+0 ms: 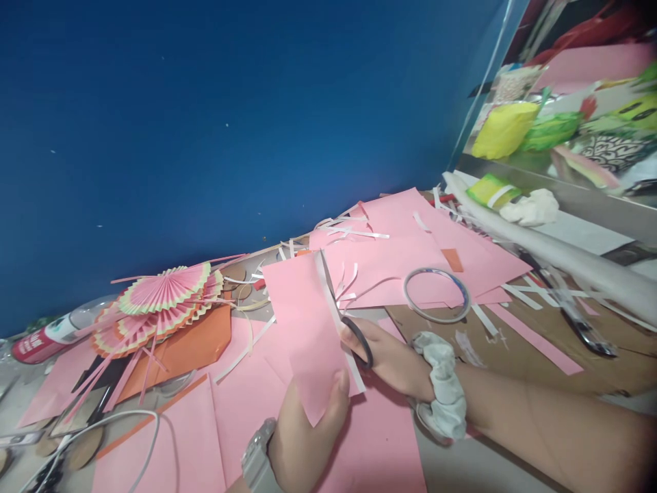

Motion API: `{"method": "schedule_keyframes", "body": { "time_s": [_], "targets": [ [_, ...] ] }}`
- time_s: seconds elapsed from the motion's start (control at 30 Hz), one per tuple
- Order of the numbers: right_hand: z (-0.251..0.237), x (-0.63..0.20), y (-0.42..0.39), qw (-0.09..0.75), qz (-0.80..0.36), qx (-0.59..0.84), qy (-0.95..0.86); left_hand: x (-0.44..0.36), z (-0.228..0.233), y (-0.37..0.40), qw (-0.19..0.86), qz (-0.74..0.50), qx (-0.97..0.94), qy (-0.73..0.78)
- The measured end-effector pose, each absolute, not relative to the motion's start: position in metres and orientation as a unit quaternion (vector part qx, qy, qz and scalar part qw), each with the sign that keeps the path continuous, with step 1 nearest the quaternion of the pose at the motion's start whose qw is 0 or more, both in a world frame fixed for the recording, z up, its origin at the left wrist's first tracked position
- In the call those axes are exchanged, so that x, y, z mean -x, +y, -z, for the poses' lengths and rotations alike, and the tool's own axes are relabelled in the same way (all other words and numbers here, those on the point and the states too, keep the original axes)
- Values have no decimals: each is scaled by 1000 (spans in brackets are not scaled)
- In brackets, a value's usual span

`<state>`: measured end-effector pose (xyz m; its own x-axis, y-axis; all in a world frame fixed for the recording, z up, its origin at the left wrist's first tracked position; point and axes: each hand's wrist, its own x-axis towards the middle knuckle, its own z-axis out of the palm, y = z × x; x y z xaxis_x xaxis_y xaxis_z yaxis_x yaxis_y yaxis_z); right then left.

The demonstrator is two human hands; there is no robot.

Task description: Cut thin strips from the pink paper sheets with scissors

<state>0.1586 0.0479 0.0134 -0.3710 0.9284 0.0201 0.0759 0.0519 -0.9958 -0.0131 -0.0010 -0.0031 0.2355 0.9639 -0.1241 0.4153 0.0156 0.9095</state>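
Observation:
My left hand (311, 428), with a watch (261, 455) on its wrist, grips the lower end of a pink paper sheet (302, 311) between thumb and fingers. On the sheet's right edge my right hand (387, 359) is closed around black-handled scissors (363, 341); their blades are mostly hidden at the paper. A narrow pale strip (328, 281) runs along that edge. A light scrunchie (442, 387) circles my right wrist. More pink sheets (382, 438) lie beneath both hands.
Pink and orange paper fans (167, 294) and a bottle (46, 339) lie at left, near a white cable (154, 428). A tape roll (436, 296), paper scraps (354, 233), a cutter knife (585, 332) and a white tube (554, 253) are right. A blue wall (230, 137) stands behind.

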Motion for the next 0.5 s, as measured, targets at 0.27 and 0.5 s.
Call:
{"method": "schedule_keyframes", "body": {
  "time_s": [0.27,0.5],
  "targets": [
    [-13,-160,48,372,-571,410,-606,12,2,0,446,-294,-652,538],
    [-14,-158,48,377,-564,417,-605,15,7,-1,451,-293,-648,539]
  ]
}}
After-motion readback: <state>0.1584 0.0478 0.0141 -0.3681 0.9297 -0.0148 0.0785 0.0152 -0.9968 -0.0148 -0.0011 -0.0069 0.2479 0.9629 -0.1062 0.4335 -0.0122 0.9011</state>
